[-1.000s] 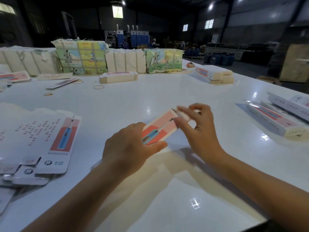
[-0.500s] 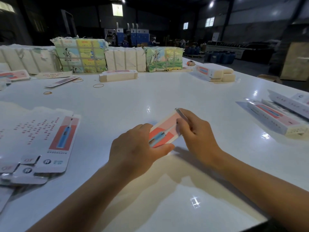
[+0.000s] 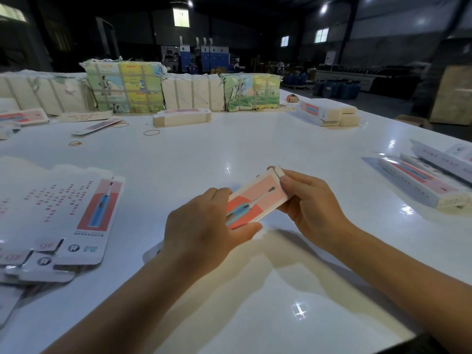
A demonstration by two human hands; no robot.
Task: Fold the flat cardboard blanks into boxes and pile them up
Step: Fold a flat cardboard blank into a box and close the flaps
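A wide, glossy white bench (image 3: 255,139) is filling most of the view, catching small glints from ceiling lamps, and a dim warehouse hall with small bright windows is lying beyond it. Above the bench's near middle, both hands are holding a slim cardboard box (image 3: 255,200) printed pink and red with a blue electric toothbrush. The left hand (image 3: 201,231) is wrapping its grip round the box's near end, thumb underneath. The right hand (image 3: 310,200) is pinching the far end, fingertips on a small white end flap (image 3: 278,172).

Flat blanks (image 3: 63,213) of the same thin printed card are lying fanned at the left, showing rows of tiny red print too small to read and a tooth logo. Finished boxes (image 3: 421,182) are lying side by side at the right edge. Along the far side, paper-wrapped bundles (image 3: 122,88) are standing in a row, some plain cream, some with colourful cartoon pictures. Rubber bands (image 3: 151,132) are lying loose near them.
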